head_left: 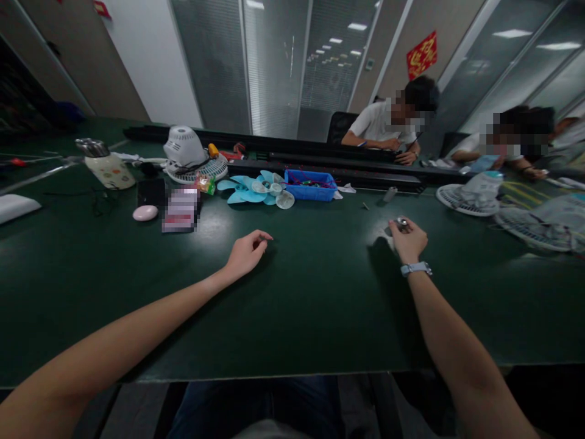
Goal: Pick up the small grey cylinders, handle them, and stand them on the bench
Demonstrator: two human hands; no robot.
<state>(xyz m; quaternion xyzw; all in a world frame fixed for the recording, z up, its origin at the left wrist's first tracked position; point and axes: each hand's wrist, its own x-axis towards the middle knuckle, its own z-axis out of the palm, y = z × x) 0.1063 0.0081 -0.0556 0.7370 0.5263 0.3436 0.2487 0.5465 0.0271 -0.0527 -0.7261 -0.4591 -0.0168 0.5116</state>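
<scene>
My right hand [411,241], with a watch [415,268] on its wrist, is closed on a small shiny metal part [402,223] just above the right side of the green table [301,299]. Only the part's rounded top shows between the fingertips, so its kind is unclear. My left hand [245,253] rests over the middle left of the table with thumb and fingers curled together. Whatever they pinch, if anything, is too small to name. Blue fan blades [249,189] lie beyond my left hand, beside a blue bin [311,190] of small parts.
A white fan housing [185,146] sits on its grille, near a patterned flask [107,167], a pink oval object [145,213] and a packet [181,210]. More fan parts [478,192] are at right. Black rails [329,174] cross the back; other people [379,125] sit beyond.
</scene>
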